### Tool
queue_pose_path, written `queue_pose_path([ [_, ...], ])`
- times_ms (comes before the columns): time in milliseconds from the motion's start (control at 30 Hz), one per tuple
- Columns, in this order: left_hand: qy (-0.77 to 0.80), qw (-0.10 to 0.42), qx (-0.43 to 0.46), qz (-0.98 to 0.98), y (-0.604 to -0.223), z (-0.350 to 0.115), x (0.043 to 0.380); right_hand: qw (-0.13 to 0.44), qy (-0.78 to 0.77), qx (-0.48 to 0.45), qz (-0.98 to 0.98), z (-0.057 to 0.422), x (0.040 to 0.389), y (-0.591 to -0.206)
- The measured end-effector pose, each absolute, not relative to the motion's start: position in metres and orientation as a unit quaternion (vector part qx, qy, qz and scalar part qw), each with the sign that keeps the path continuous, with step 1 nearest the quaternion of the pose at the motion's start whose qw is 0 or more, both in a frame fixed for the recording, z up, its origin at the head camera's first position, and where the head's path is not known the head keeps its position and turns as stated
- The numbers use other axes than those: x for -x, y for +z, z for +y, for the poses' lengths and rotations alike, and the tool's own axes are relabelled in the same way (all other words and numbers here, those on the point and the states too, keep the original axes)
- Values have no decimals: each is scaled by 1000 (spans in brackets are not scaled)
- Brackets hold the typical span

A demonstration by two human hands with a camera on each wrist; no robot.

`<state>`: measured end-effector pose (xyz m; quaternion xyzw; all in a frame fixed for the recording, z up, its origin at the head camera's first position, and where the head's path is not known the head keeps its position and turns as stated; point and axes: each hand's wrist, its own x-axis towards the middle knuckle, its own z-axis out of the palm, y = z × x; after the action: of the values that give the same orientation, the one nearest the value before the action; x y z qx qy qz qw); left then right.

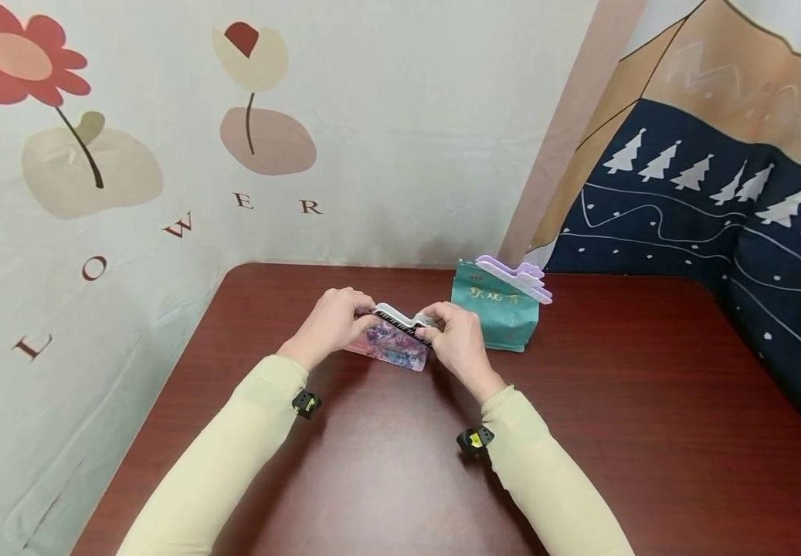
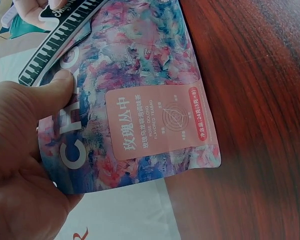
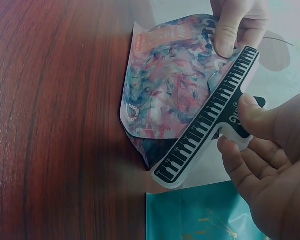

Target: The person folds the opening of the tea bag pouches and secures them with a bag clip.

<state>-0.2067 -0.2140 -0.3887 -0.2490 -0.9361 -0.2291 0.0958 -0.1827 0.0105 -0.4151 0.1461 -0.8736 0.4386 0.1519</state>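
A pink, blue and purple tea bag pouch (image 2: 150,55) stands tilted on the table, its pink label showing in the left wrist view. My left hand (image 1: 330,323) pinches one top corner of it, thumb (image 2: 55,92) on the front face. In my right hand (image 1: 457,338) is a bag clip (image 3: 205,122) with a black-and-white piano-key strip. Thumb and fingers pinch the clip's handle in the right wrist view. The long bar lies slantwise across the pouch's top edge, where a piece of the top is folded over. One end of the bar reaches past the pouch's side.
Just behind my right hand stands a teal bag (image 1: 500,313) with gold writing, a lilac clip (image 1: 514,276) across its top. The red-brown table (image 1: 386,463) meets a flower-printed cloth (image 1: 400,131) at the back and a dark blue tree-printed cloth (image 1: 692,201) on the right.
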Motion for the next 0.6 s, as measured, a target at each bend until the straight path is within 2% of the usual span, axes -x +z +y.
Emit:
queue_pose_path([
  [600,-224,74,266,-935,-386,-220,211,155,440,-151,-871,10,183,-415],
])
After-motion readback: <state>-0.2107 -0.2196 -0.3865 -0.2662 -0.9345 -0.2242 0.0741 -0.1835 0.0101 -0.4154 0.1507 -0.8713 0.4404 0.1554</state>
